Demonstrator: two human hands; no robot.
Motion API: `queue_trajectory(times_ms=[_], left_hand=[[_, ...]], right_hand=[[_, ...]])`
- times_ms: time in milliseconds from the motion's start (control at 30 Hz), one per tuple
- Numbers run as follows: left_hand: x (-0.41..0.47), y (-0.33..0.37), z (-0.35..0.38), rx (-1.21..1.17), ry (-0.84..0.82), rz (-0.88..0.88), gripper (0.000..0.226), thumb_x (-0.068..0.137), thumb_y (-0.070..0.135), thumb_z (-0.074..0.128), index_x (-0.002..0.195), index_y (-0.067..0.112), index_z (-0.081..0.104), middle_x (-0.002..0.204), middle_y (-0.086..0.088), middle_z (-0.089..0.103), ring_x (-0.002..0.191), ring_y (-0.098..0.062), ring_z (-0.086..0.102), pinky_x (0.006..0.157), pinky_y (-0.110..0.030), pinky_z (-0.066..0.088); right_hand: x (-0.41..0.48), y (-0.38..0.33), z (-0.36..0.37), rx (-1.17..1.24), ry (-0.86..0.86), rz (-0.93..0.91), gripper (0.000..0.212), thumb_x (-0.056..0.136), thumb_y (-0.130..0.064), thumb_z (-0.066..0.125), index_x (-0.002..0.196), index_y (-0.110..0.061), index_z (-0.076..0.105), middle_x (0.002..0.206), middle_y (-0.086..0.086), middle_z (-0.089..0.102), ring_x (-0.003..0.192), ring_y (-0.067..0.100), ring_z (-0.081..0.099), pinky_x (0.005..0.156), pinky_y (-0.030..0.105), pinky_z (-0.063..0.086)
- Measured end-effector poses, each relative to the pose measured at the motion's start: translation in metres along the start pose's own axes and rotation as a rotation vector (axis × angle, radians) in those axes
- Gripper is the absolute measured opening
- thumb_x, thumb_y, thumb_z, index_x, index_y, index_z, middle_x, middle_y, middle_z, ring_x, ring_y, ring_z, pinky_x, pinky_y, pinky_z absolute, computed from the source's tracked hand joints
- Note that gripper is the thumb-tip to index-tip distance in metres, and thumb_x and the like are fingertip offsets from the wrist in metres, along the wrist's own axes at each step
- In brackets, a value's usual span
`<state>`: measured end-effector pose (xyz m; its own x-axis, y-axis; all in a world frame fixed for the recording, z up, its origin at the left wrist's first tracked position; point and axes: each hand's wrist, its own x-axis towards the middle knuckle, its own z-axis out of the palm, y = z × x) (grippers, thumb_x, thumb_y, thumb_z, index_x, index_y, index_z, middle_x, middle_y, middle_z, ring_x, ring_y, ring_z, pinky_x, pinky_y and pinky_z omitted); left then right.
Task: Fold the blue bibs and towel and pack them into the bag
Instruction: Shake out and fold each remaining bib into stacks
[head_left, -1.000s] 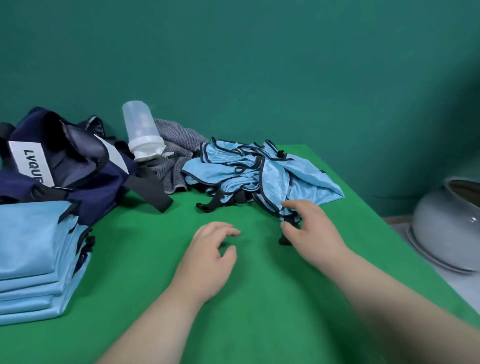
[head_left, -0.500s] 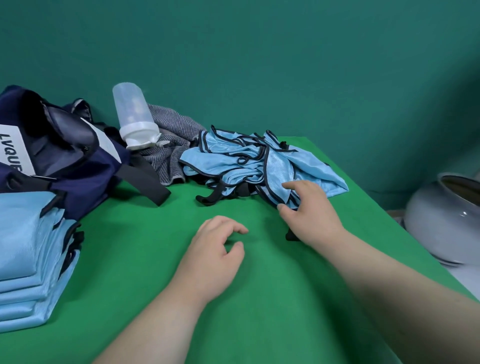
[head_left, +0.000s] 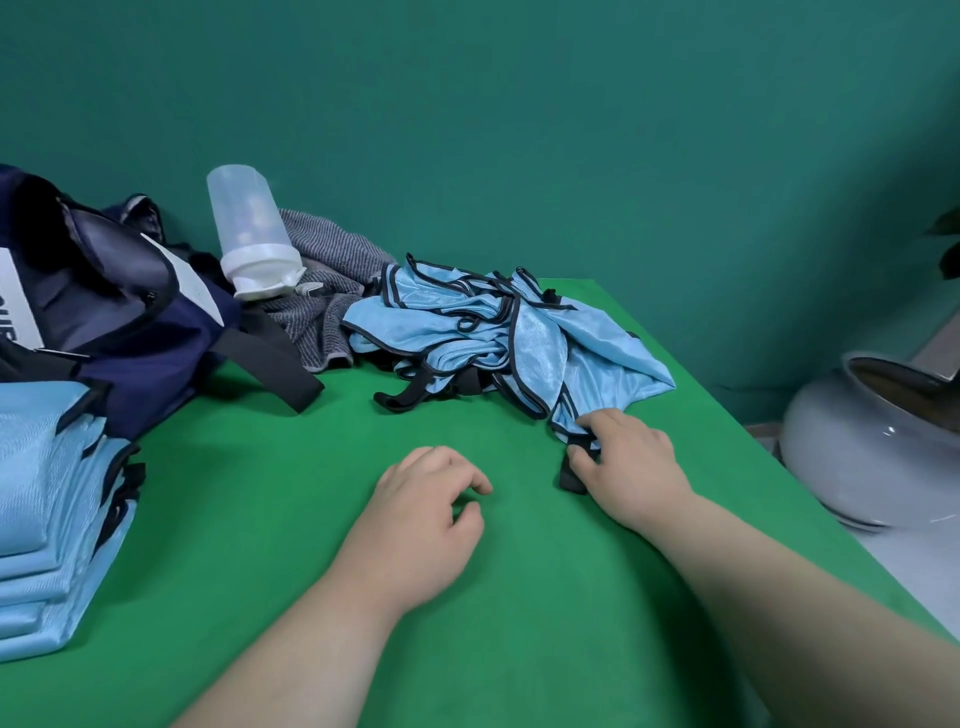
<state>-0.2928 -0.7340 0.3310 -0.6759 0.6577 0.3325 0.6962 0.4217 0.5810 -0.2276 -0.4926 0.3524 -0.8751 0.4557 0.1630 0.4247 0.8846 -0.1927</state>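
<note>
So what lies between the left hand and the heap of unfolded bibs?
In the head view, only bare green tabletop separates the left hand from the bib heap; a black strap trails at its edge.

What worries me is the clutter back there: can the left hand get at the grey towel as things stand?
Probably yes: the left hand holds nothing, and bare table lies between it and the towel. The bottle rests farther back; the bag strap lies alongside.

Layout of items on the worktop (head_left: 311, 519).
Stack of folded bibs (head_left: 47, 519) at front left, bag (head_left: 119, 332) directly behind it; bottle (head_left: 249, 234) on the towel (head_left: 322, 312), just right of the bag; heap of loose bibs (head_left: 467, 332) right of the towel; pot (head_left: 857, 457) off the worktop, far right.
</note>
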Motion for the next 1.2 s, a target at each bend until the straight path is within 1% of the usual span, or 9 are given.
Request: queue_trajectory(times_ms=[100, 300, 367, 500, 733, 867, 1067, 1133, 1200], left_hand=[[-0.002, 0.001, 0.000, 0.045, -0.011, 0.015, 0.019, 0.091, 0.026, 0.055, 0.105, 0.033, 0.065, 0.106, 0.023, 0.053, 0.114, -0.001, 0.043, 0.106, -0.030, 0.033], [-0.005, 0.004, 0.000, 0.101, -0.024, 0.051, 0.019, 0.092, 0.027, 0.054, 0.106, 0.032, 0.066, 0.106, 0.022, 0.053, 0.112, 0.000, 0.043, 0.104, -0.027, 0.032], [-0.007, 0.005, -0.001, 0.103, -0.044, 0.061, 0.020, 0.089, 0.034, 0.051, 0.103, 0.032, 0.066, 0.104, 0.022, 0.054, 0.110, 0.000, 0.044, 0.103, -0.027, 0.034], [-0.011, 0.010, -0.001, 0.108, -0.085, 0.098, 0.040, 0.078, 0.052, 0.038, 0.099, 0.033, 0.066, 0.100, 0.023, 0.054, 0.107, 0.000, 0.046, 0.100, -0.026, 0.036], [-0.041, 0.025, -0.002, 0.123, -0.147, 0.105, 0.043, 0.079, 0.056, 0.036, 0.104, 0.035, 0.063, 0.103, 0.025, 0.050, 0.109, 0.004, 0.042, 0.102, -0.023, 0.034], [-0.068, 0.033, -0.007, 0.095, -0.137, 0.066, 0.039, 0.079, 0.055, 0.040, 0.100, 0.033, 0.064, 0.101, 0.024, 0.054, 0.106, 0.004, 0.046, 0.100, -0.026, 0.040], [-0.110, 0.045, -0.020, 0.093, -0.127, -0.026, 0.035, 0.079, 0.057, 0.039, 0.100, 0.040, 0.061, 0.100, 0.031, 0.050, 0.106, 0.007, 0.046, 0.100, -0.025, 0.040], [-0.125, 0.051, -0.025, 0.097, -0.122, -0.050, 0.037, 0.078, 0.058, 0.038, 0.100, 0.040, 0.062, 0.100, 0.031, 0.051, 0.105, 0.007, 0.046, 0.100, -0.024, 0.040], [-0.139, 0.056, -0.031, 0.096, -0.112, -0.073, 0.036, 0.078, 0.058, 0.038, 0.098, 0.040, 0.061, 0.099, 0.031, 0.051, 0.105, 0.008, 0.047, 0.099, -0.024, 0.040]], right_hand=[[-0.009, 0.003, -0.001, -0.001, 0.004, -0.012, 0.033, 0.095, -0.042, 0.048, 0.124, -0.029, 0.056, 0.121, -0.011, 0.057, 0.115, 0.015, 0.051, 0.101, 0.039, 0.034], [-0.036, 0.008, -0.001, 0.019, 0.029, -0.024, 0.028, 0.093, -0.042, 0.049, 0.118, -0.030, 0.057, 0.115, -0.014, 0.057, 0.112, 0.013, 0.051, 0.098, 0.036, 0.034], [-0.049, 0.008, -0.003, 0.026, 0.030, -0.027, 0.027, 0.093, -0.042, 0.049, 0.117, -0.031, 0.057, 0.113, -0.015, 0.056, 0.112, 0.012, 0.050, 0.098, 0.035, 0.033], [-0.079, 0.008, -0.006, 0.048, 0.030, -0.032, 0.022, 0.092, -0.043, 0.049, 0.110, -0.034, 0.056, 0.106, -0.018, 0.054, 0.109, 0.009, 0.048, 0.094, 0.032, 0.031], [-0.131, 0.006, -0.009, 0.078, 0.035, -0.044, 0.026, 0.090, -0.047, 0.048, 0.113, -0.036, 0.055, 0.109, -0.021, 0.051, 0.112, 0.005, 0.046, 0.094, 0.029, 0.029], [-0.155, -0.006, -0.012, 0.070, 0.040, -0.058, 0.028, 0.090, -0.047, 0.047, 0.113, -0.034, 0.056, 0.108, -0.019, 0.052, 0.111, 0.007, 0.047, 0.096, 0.030, 0.029], [-0.198, -0.034, -0.014, 0.068, 0.053, -0.104, 0.037, 0.081, -0.053, 0.033, 0.100, -0.033, 0.058, 0.099, -0.017, 0.053, 0.103, 0.011, 0.051, 0.090, 0.034, 0.035], [-0.212, -0.045, -0.013, 0.078, 0.049, -0.118, 0.038, 0.080, -0.053, 0.033, 0.098, -0.033, 0.059, 0.097, -0.017, 0.054, 0.101, 0.011, 0.052, 0.089, 0.034, 0.036], [-0.227, -0.054, -0.011, 0.097, 0.068, -0.129, 0.031, 0.079, -0.052, 0.039, 0.093, -0.033, 0.059, 0.093, -0.017, 0.055, 0.097, 0.012, 0.054, 0.085, 0.034, 0.037]])
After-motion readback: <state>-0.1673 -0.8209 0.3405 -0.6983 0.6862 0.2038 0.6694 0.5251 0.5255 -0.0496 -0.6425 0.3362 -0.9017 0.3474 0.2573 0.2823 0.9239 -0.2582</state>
